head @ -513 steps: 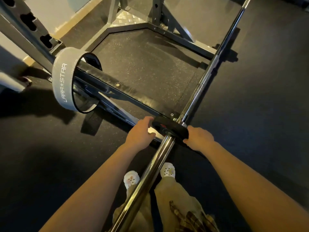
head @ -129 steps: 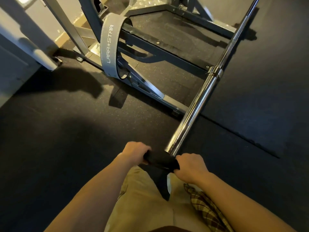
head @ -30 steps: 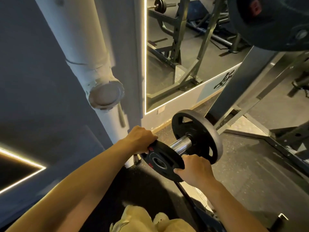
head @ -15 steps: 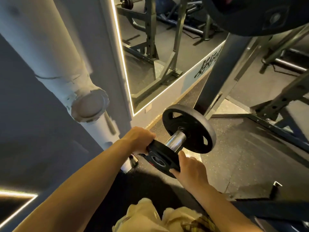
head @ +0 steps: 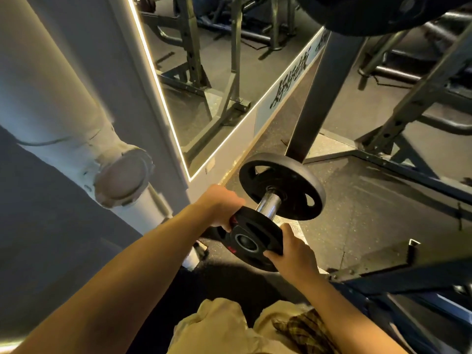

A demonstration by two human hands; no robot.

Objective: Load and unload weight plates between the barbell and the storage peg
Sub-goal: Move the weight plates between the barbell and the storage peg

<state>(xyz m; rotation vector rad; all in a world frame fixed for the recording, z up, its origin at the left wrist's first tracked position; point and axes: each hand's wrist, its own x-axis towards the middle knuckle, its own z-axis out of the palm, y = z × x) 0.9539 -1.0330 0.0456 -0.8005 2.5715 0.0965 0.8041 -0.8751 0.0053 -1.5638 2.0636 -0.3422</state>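
left hand (head: 221, 204) and right hand (head: 293, 247) both clamped on opposite rims of the small black rubber-coated weight plate (head: 251, 242), held at the tip of the chrome storage peg (head: 268, 204). looks rigid, dense, moderately heavy; rim or cutouts grip best. bigger black plate (head: 282, 186) already sits further back.

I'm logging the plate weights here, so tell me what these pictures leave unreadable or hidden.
- Small plate, head view: the red markings are too small and blurred to read; the left hand and right hand cover its rim.
- Peg: the small plate hides its tip, so whether the hole is on it is unclear.
- Larger plate: no weight marking legible.
- Big plate: cut off by the top edge.
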